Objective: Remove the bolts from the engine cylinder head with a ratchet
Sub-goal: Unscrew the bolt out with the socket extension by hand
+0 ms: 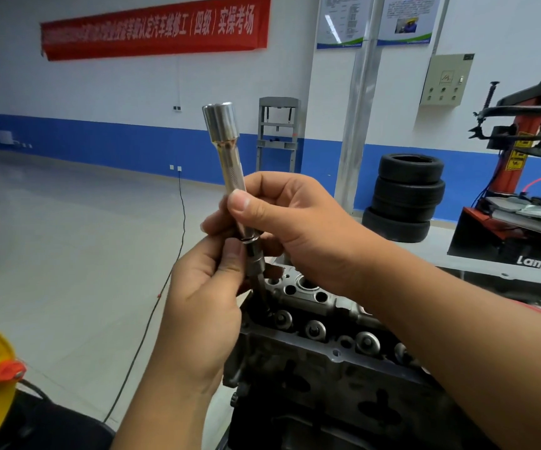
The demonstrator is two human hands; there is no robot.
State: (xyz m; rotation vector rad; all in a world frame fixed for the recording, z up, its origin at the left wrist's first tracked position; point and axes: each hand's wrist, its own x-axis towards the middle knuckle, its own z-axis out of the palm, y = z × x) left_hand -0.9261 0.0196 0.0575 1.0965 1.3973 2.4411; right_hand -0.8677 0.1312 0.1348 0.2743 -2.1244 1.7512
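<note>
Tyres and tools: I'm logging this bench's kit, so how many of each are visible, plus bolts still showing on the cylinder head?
Tyres, stacked by the wall: 4
Extension bar with socket, held in both hands: 1
Bolts visible on the cylinder head: about 4, others hidden by the right arm
Total: about 9
</note>
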